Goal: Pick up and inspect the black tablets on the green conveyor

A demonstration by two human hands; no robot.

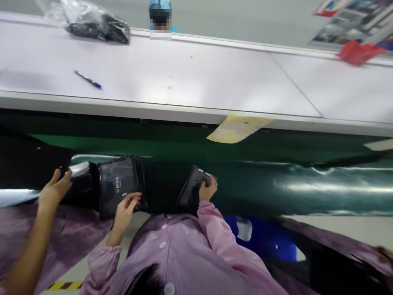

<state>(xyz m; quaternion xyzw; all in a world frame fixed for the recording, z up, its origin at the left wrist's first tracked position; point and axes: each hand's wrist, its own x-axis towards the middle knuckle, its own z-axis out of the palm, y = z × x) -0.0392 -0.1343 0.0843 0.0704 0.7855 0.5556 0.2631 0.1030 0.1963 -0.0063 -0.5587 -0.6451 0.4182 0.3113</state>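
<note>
At the lower centre of the frame, the right hand [208,189] is closed around the right edge of a flat dark packet [190,190], which lies tilted over the green surface [245,186]. Left of it, the left hand [128,204] has its fingers curled at the right side of a black stack [112,190] marked "Android"; whether it grips anything there I cannot tell. At the far left, a co-worker's hand [54,189] touches a black panel [30,164]. Across the top, the white bench [215,78] carries a blue pen [87,79] and, upper left, a clear plastic bag [82,16].
</note>
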